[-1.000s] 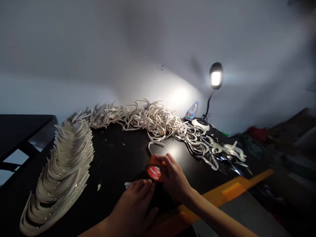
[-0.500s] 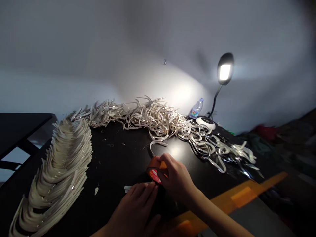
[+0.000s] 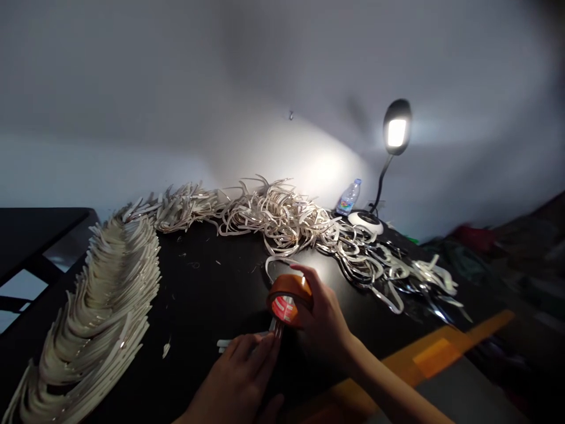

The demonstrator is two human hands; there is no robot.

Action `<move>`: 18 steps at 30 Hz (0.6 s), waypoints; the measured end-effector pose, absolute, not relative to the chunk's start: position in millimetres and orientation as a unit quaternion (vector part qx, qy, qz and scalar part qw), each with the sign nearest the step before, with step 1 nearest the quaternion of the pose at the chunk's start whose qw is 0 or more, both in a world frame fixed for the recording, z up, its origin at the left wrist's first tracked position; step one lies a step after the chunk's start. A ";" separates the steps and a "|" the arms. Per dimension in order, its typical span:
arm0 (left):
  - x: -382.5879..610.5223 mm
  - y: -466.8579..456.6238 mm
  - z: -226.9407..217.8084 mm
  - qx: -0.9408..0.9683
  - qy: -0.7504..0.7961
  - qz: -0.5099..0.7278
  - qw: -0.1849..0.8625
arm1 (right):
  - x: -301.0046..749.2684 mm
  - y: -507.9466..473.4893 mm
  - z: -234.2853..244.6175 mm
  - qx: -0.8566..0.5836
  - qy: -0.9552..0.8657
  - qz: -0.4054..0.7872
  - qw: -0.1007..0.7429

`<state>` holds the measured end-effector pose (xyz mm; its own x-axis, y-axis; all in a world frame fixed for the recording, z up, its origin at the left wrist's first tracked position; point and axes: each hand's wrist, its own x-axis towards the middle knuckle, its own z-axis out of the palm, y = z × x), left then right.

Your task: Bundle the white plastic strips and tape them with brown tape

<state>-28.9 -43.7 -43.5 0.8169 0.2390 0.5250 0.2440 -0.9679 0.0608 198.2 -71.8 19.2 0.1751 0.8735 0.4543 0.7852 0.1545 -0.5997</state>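
My right hand is closed around a roll of orange-brown tape, which has a red and white label inside its ring. The roll is tilted just above the black table. Below and to its left, my left hand is closed on white strips, pressing them near the tabletop. Shiny strip ends stick out past its fingertips toward the tape. Behind the roll a single curved strip lies on the table. How tape and strips meet is hidden.
A long stack of curved white strips lines the left side. Tangled strips lie along the back, with more loops at right. A plastic bottle and a lit desk lamp stand behind. An orange-taped edge runs at front right.
My right hand has raised the tape roll slightly and turned it, showing more of its ring. Strip ends past my left fingertips now show. The view has shifted a little.
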 end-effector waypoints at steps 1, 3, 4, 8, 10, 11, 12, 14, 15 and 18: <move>-29.1 -43.6 -43.6 -0.951 -0.128 -0.281 0.014 | 195.7 -70.7 18.1 -0.640 -0.658 0.048 0.394; -29.6 -43.2 -45.3 -0.949 -0.131 -0.286 0.029 | 191.2 -68.5 16.3 -0.637 -0.680 0.039 0.361; -29.7 -43.0 -46.7 -0.948 -0.133 -0.286 0.033 | 189.5 -67.6 15.8 -0.641 -0.684 0.035 0.346; -28.3 -42.0 -52.2 -0.945 -0.137 -0.292 0.046 | 187.0 -65.5 15.2 -0.660 -0.688 0.011 0.301; -26.9 -41.6 -53.1 -0.944 -0.135 -0.295 0.053 | 188.4 -64.2 16.1 -0.661 -0.691 0.003 0.292; -26.3 -41.2 -53.0 -0.942 -0.135 -0.301 0.056 | 190.1 -63.4 17.0 -0.660 -0.694 0.006 0.289; -25.8 -40.8 -52.8 -0.940 -0.135 -0.308 0.061 | 192.3 -62.6 18.2 -0.657 -0.695 0.015 0.291; -25.4 -39.8 -51.8 -0.934 -0.136 -0.322 0.070 | 198.2 -61.3 20.8 -0.655 -0.681 0.044 0.324; -25.5 -39.4 -51.1 -0.933 -0.132 -0.326 0.074 | 201.3 -61.2 21.8 -0.657 -0.663 0.053 0.355; -27.0 -38.9 -49.5 -0.938 -0.118 -0.318 0.075 | 206.7 -62.3 21.0 -0.665 -0.610 0.044 0.429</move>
<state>-27.0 -38.9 -49.5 0.7700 0.1744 0.6138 0.2694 -0.9608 -0.0649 206.7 -62.3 21.0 0.2519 0.8492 0.4642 0.7736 0.1115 -0.6238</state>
